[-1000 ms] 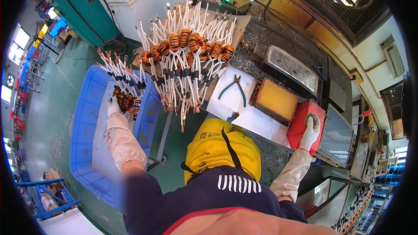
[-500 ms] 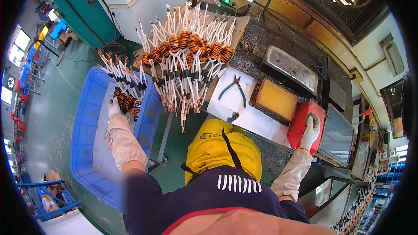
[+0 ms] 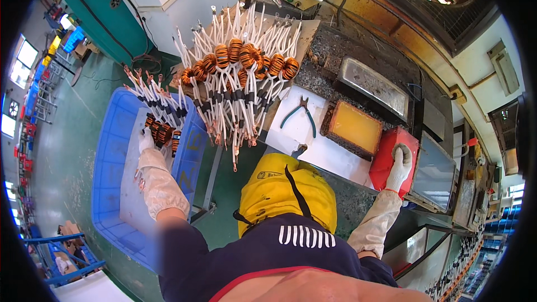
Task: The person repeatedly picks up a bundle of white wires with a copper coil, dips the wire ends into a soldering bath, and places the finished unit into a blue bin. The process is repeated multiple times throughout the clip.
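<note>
Two gloved hands are spread wide apart. The left hand [image 3: 146, 141] reaches down into the blue crate [image 3: 114, 134], fingers closed on a bunch of copper coils [image 3: 163, 132] whose white leads fan up and away from it — toward the bigger coil pile [image 3: 238, 72] on the bench [image 3: 313, 151]. The right hand [image 3: 400, 163] lies flat and open on a red box [image 3: 391, 154].

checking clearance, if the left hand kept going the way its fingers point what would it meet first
The left hand points up and slightly right, already at the copper coils in the blue crate. Going on, it would likely press into those coils and their white leads first; depth is unclear.
</note>
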`<act>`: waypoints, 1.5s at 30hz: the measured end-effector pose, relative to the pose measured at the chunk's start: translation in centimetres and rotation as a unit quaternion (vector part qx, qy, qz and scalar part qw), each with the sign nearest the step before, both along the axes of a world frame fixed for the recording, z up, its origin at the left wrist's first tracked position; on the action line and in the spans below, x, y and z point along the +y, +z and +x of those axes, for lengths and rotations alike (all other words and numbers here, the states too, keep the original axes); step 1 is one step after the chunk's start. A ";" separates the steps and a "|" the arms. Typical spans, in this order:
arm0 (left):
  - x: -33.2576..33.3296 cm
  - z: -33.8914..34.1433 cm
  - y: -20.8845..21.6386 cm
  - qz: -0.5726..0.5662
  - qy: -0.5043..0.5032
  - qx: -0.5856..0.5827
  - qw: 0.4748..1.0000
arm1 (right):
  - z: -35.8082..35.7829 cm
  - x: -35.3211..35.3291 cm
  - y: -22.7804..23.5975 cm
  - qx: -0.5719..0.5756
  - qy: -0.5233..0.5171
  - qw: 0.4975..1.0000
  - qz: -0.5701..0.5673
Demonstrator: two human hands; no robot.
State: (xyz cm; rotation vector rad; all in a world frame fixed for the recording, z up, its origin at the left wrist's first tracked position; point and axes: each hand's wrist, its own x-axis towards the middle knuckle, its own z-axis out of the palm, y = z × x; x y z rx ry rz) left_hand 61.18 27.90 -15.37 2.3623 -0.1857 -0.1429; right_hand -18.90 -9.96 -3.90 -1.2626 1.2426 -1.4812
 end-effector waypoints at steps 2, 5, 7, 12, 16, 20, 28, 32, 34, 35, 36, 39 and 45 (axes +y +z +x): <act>-0.1 -0.4 0.6 0.010 0.009 0.000 1.000 | 0.0 0.0 0.0 -0.002 0.002 1.000 0.000; -0.2 -1.0 1.1 -0.011 0.003 0.004 1.000 | 0.2 0.1 0.1 0.000 -0.003 1.000 0.002; -0.2 -1.0 1.2 -0.004 0.011 0.008 1.000 | 0.4 0.2 0.3 0.007 -0.008 1.000 0.002; -0.2 -1.0 1.1 -0.030 0.019 0.001 0.999 | -0.4 -0.1 -0.2 0.004 0.016 1.000 -0.004; -0.9 -1.8 1.9 -0.054 0.008 0.009 0.998 | -0.9 -0.2 -0.7 0.010 0.012 1.000 -0.009; -1.2 -2.4 2.2 -0.105 0.048 0.084 0.990 | 0.3 0.2 0.3 0.003 -0.005 1.000 0.003; 0.4 0.3 0.2 0.039 0.033 0.003 0.999 | 0.5 0.3 0.6 0.000 -0.002 1.000 0.007; -0.3 -0.7 1.0 0.044 0.024 0.027 0.998 | 0.3 0.3 0.5 0.007 -0.004 1.000 0.004; -0.4 -0.9 1.5 0.054 0.023 0.031 0.998 | 0.5 0.4 0.6 0.004 -0.004 1.000 0.005; -0.4 -1.0 1.7 0.059 0.022 0.034 0.997 | 0.5 0.3 0.6 0.005 -0.004 1.000 0.006; -0.3 -1.1 1.8 0.051 0.015 0.036 0.998 | 0.4 0.3 0.6 0.005 -0.005 1.000 0.008; -0.3 -1.3 1.8 0.014 -0.003 0.039 0.999 | 0.3 0.2 0.5 0.008 -0.006 1.000 0.010; -0.3 -1.3 2.1 -0.019 0.002 0.047 0.999 | 0.2 0.1 0.3 0.006 0.002 1.000 0.006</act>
